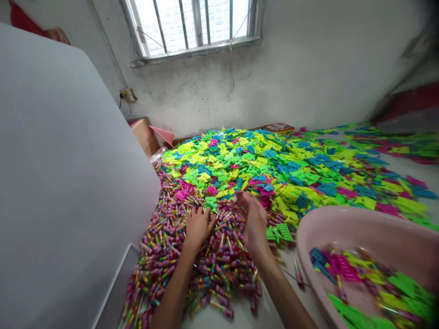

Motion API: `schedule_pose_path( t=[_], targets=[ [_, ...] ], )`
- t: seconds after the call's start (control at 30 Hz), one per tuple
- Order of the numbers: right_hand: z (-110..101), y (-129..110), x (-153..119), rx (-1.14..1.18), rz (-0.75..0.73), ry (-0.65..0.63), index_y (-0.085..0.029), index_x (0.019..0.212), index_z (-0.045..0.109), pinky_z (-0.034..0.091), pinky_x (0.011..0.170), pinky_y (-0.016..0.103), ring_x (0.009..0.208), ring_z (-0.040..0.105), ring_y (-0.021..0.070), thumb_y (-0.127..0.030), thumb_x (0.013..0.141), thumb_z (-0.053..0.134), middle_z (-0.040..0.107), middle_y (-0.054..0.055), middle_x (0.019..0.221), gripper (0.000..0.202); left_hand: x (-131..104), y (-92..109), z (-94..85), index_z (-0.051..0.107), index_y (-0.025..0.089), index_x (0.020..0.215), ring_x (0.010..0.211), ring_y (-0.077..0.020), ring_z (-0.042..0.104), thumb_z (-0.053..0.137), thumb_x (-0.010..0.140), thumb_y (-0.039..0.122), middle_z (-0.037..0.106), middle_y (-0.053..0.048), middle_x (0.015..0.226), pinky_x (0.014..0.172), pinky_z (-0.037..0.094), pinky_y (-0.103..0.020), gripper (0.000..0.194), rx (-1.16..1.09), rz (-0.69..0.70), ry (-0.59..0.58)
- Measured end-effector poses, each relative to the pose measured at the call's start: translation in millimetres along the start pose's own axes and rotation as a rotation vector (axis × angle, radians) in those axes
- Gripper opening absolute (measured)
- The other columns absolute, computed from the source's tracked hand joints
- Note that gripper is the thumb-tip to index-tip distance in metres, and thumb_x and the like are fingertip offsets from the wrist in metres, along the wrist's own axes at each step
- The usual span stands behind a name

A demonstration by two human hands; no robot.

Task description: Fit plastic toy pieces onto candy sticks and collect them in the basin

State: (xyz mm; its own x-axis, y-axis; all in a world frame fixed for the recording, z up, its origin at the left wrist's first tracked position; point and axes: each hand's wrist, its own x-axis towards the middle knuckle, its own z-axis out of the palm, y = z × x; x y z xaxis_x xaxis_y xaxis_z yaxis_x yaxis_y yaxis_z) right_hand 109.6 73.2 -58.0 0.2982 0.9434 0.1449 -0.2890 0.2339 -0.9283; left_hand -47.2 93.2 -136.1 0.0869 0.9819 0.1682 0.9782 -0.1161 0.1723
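Note:
Both of my hands reach into a heap of small multicoloured tubes (222, 269) with purple-pink wrapping and red ends. My left hand (199, 226) lies palm down on the tubes, its fingers spread beside a green plastic piece (211, 203). Just above the heap, my right hand (254, 221) is half curled with the palm turned left, and I see nothing in it; its fingertips are a little blurred. Behind the hands rises a big pile of flat plastic toy pieces (233, 160) in yellow, green, blue and pink. Another green plastic piece (280, 232) rests right of my right wrist.
A pink tub (305, 246) at the lower right contains plastic pieces and several tubes. A large white panel (68, 173) borders the left side. At the back are a cardboard box (144, 137), a wall (192, 91) and a barred window (192, 27).

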Motion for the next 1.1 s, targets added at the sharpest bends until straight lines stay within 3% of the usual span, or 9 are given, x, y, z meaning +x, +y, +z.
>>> schedule_pose_path(
  t=[0.1,0.2,0.37,0.47,0.57,0.67,0.8,0.93,1.1],
  targets=[
    [-6.1,22.3,10.4,-0.182,-0.027,-0.088,-0.020,0.090,0.070,0.054,0.073,0.034,0.081,0.070,0.0232,-0.052,0.084,0.054,0.075,0.007,0.091,0.036,3.6,-0.9,0.7,0.068,0.020,0.107,0.104,-0.0304,0.059,0.046,0.099,0.046,0.068,-0.012,0.108,0.095,0.043,-0.046,0.035,-0.028,0.027,-0.023],
    [-6.8,44.9,19.1,-0.429,-0.075,-0.203,-0.019,0.093,0.069,0.053,0.085,0.036,0.092,0.069,0.0248,-0.041,0.088,0.052,0.074,0.008,0.097,0.028,5.9,-2.1,2.3,0.067,0.019,0.098,0.101,-0.0273,0.060,0.053,0.096,0.040,0.069,-0.010,0.102,0.093,0.045,-0.043,0.026,-0.074,0.029,-0.035],
    [14.6,81.9,33.2,-0.886,-0.135,-0.325,-0.016,0.107,0.069,0.037,0.108,0.043,0.124,0.053,0.0303,-0.015,0.084,0.057,0.068,0.015,0.122,0.026,9.5,-9.5,3.9,0.065,0.015,0.102,0.096,-0.0208,0.064,0.062,0.095,0.039,0.067,-0.006,0.103,0.089,0.052,-0.043,0.026,-0.186,0.035,-0.043],
    [30.6,96.1,42.5,-1.093,-0.140,-0.380,-0.013,0.113,0.067,0.030,0.112,0.051,0.132,0.045,0.0332,-0.022,0.084,0.070,0.062,0.016,0.130,0.031,12.3,-17.9,1.5,0.065,0.014,0.102,0.093,-0.0193,0.065,0.063,0.094,0.036,0.068,-0.006,0.102,0.086,0.054,-0.040,0.024,-0.288,0.061,-0.036],
    [38.4,103.4,50.3,-1.206,-0.136,-0.426,-0.015,0.114,0.066,0.033,0.110,0.054,0.127,0.051,0.0299,-0.036,0.090,0.068,0.062,0.011,0.128,0.032,14.3,-26.7,-5.5,0.066,0.015,0.097,0.095,-0.0211,0.065,0.065,0.091,0.030,0.069,-0.007,0.097,0.088,0.052,-0.039,0.016,-0.389,0.073,0.010],
    [36.0,105.2,53.4,-1.206,-0.142,-0.453,-0.016,0.108,0.066,0.037,0.107,0.052,0.119,0.057,0.0270,-0.038,0.092,0.065,0.066,0.008,0.118,0.027,14.7,-32.9,-16.5,0.066,0.017,0.100,0.098,-0.0232,0.064,0.066,0.087,0.024,0.069,-0.009,0.100,0.091,0.050,-0.039,0.015,-0.476,0.062,0.073],
    [25.5,94.6,52.1,-1.069,-0.153,-0.411,-0.016,0.096,0.066,0.030,0.108,0.053,0.112,0.059,0.0296,-0.040,0.093,0.060,0.070,0.011,0.101,0.026,12.8,-32.9,-34.8,0.067,0.016,0.093,0.088,-0.0220,0.065,0.069,0.082,0.020,0.067,-0.009,0.097,0.083,0.052,-0.037,0.012,-0.577,0.023,0.137],
    [16.7,65.5,44.2,-0.807,-0.151,-0.384,-0.019,0.091,0.060,0.040,0.099,0.046,0.105,0.062,0.0299,-0.055,0.092,0.051,0.070,0.012,0.101,0.037,7.0,-19.5,-58.2,0.066,0.018,0.102,0.078,-0.0183,0.066,0.069,0.083,0.023,0.068,-0.008,0.101,0.073,0.052,-0.031,0.020,-0.698,0.006,0.195],
    [7.3,20.7,20.9,-0.476,-0.098,-0.509,-0.021,0.091,0.058,0.053,0.073,0.033,0.080,0.068,0.0226,-0.062,0.087,0.053,0.070,0.006,0.091,0.042,-11.3,7.9,-94.1,0.065,0.020,0.103,0.068,-0.0159,0.065,0.057,0.094,0.036,0.069,-0.001,0.080,0.064,0.048,-0.026,0.019,-0.819,0.029,0.225]
  ],
)
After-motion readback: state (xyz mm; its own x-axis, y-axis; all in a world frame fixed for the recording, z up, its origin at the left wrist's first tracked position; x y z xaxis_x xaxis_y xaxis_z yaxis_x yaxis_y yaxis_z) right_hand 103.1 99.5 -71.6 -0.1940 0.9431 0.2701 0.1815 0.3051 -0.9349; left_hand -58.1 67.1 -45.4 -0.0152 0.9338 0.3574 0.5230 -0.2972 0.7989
